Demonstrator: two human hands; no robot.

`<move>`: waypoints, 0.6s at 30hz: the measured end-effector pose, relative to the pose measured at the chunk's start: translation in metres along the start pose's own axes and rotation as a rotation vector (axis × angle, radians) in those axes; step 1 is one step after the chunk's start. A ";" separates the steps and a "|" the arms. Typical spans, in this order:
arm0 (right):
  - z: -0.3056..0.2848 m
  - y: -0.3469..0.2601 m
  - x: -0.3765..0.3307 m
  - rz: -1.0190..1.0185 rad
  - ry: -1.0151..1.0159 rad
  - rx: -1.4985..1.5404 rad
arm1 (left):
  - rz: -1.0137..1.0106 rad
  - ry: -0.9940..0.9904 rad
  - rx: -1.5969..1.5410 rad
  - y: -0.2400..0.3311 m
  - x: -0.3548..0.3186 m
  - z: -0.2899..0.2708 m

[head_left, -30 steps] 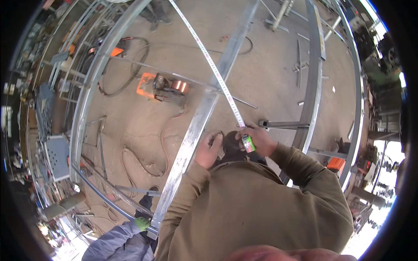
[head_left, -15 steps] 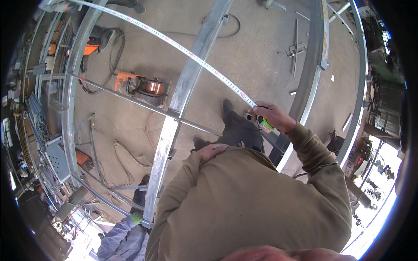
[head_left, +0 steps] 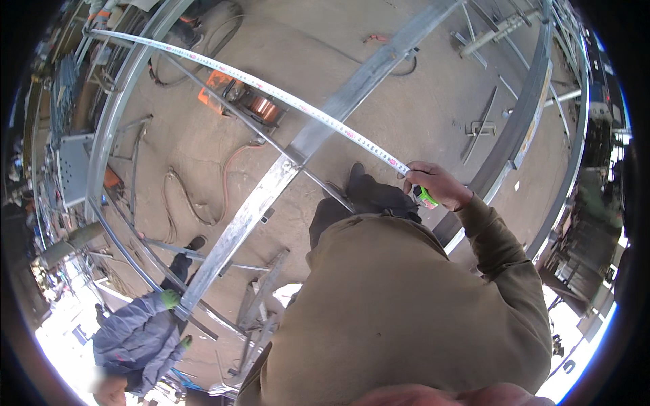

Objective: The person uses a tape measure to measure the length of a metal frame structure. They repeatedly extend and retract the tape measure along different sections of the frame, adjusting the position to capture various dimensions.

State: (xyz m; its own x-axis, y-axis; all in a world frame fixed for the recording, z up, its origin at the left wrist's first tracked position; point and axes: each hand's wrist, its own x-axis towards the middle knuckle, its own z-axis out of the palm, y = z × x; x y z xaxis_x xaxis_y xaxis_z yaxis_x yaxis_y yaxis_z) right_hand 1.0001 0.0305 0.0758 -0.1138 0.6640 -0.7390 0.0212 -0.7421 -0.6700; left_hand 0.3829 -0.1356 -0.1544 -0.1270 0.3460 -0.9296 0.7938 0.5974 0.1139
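right hand (head_left: 439, 184): raised in front of the torso, fingers curled and pressed around the tape measure case (head_left: 425, 197); only a green edge of the case visible below the palm.
tape blade (head_left: 271, 89): drawn out of the case, running up and to the left in a long bowed line above the floor; crossing over the flat steel bar (head_left: 284, 169) and ending near the curved steel frame (head_left: 112, 115) at the upper left.
left hand: not visible, hidden behind the olive jacket (head_left: 406, 304); state of the fingers cannot be told.
flat steel bar: long, bright, lying diagonally from upper right to lower left; thin rod (head_left: 250, 125) crossing it near mid-length.
co-worker's gloved hand (head_left: 170, 298): green glove, resting at the lower end of the flat steel bar; belonging to a person in a grey-blue jacket (head_left: 135, 335) at lower left.
second gloved hand (head_left: 184, 342): just below the first, close to the same bar end.
wire spool (head_left: 261, 107): copper-coloured, on an orange unit on the floor, beneath the tape blade.
hoses (head_left: 196, 203): looped loosely on the concrete floor (head_left: 420, 101), left of the flat steel bar.
dark trousers and shoes (head_left: 359, 193): directly below the right hand, standing on the floor beside the bar.
curved beam (head_left: 535, 115): at right, bending along the rim of the view, well apart from the tape blade.
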 end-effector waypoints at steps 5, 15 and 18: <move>0.014 -0.033 0.002 0.053 -0.022 -0.130 | -0.038 0.028 -0.211 -0.020 -0.008 0.021; -0.019 -0.077 0.071 -0.113 -0.231 -0.305 | -0.030 0.109 -0.409 0.042 -0.039 0.068; -0.050 -0.082 0.102 -0.119 -0.315 -0.301 | -0.078 0.121 -0.425 0.072 -0.060 0.088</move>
State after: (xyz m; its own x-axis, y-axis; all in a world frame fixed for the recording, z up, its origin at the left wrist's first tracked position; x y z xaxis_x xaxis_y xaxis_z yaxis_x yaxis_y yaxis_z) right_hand 1.0368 0.1639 0.0517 -0.4286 0.6481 -0.6296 0.2724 -0.5717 -0.7739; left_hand 0.4998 -0.1765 -0.1215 -0.2658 0.3548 -0.8964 0.4674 0.8606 0.2020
